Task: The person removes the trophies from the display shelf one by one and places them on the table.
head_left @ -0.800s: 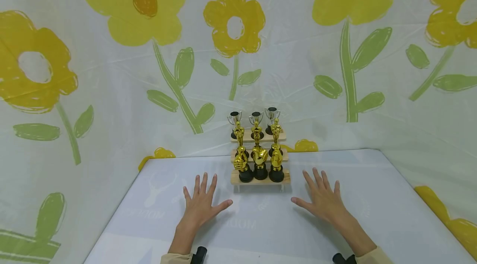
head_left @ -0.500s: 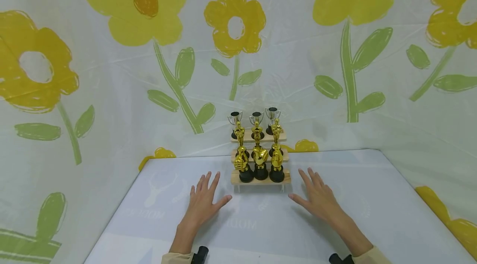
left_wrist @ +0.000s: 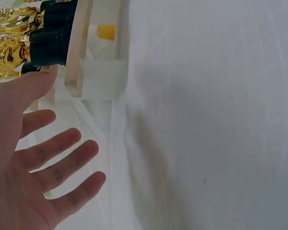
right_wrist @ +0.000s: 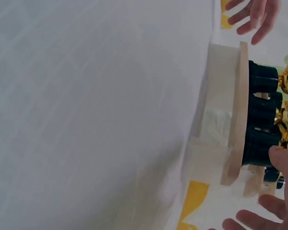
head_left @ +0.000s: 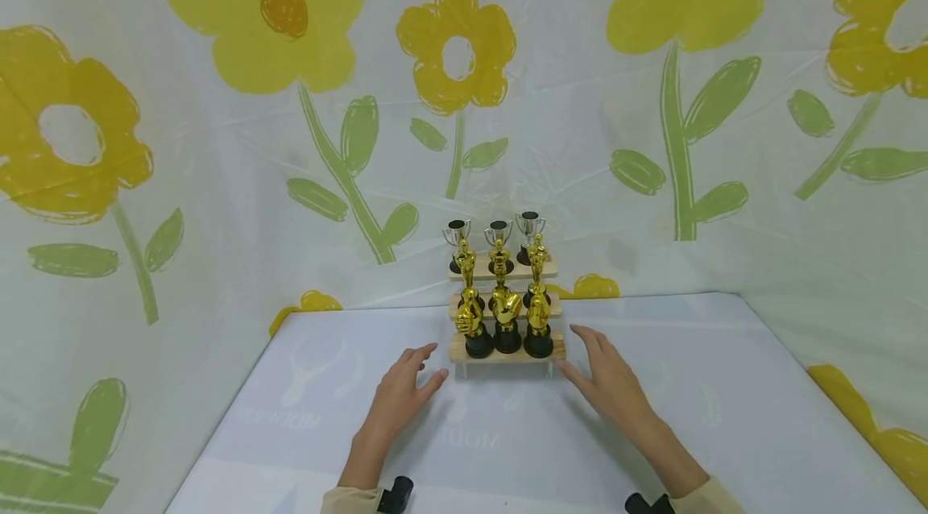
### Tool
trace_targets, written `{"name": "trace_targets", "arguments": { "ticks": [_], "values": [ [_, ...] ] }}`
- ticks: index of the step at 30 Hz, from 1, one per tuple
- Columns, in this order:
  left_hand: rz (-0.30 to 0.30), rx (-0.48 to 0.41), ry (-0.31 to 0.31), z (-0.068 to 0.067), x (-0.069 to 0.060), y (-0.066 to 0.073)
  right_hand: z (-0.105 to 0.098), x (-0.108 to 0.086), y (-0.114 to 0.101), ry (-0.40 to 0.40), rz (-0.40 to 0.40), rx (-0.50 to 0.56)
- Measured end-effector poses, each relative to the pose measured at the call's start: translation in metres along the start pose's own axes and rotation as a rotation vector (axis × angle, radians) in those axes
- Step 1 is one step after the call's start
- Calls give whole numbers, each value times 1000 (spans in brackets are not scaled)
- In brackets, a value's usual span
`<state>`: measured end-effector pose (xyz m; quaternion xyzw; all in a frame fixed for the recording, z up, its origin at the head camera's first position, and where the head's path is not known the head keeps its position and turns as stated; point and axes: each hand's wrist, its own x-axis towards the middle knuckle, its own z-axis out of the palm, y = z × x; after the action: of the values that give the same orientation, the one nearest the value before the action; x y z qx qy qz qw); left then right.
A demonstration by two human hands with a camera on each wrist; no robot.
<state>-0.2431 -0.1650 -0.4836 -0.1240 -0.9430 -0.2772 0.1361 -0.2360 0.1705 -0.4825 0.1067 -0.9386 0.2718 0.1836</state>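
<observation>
A three-step wooden stand (head_left: pixel 507 358) holds small trophies in rows. Silver cups (head_left: pixel 499 232) line the top step, gold figurine trophies (head_left: pixel 536 260) the middle one. Gold hand-shaped trophies (head_left: pixel 470 319) on black bases fill the bottom step. Just left of the stand, my left hand (head_left: pixel 400 391) hovers with relaxed, slightly bent fingers; the left wrist view has its fingers apart and nothing in them. My right hand (head_left: pixel 615 387) is at the stand's right side, its thumb overlapping a black base (right_wrist: pixel 261 146) in the right wrist view; whether it touches, I cannot tell.
A white cloth-covered table (head_left: pixel 493 474) lies under the stand, with faint printed patterns. Close behind rises a white fabric backdrop (head_left: pixel 551 151) with yellow flowers. It also runs along both sides of the table.
Both hands have moved inward toward the sides of the stand. Their fingers, spread wide before, are now closer together and slightly bent. The stand and trophies have stayed in place.
</observation>
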Motion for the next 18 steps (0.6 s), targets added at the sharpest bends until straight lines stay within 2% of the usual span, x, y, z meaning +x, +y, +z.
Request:
{"name": "trace_targets", "arguments": {
  "ticks": [8, 12, 18],
  "values": [
    [66, -61, 78, 8, 11, 4, 6, 9, -10, 175, -109, 106],
    [58, -96, 111, 12, 17, 8, 13, 14, -15, 206, -137, 145],
    [46, -178, 138, 17, 25, 14, 22, 20, -22, 229, -111, 216]
  ]
}}
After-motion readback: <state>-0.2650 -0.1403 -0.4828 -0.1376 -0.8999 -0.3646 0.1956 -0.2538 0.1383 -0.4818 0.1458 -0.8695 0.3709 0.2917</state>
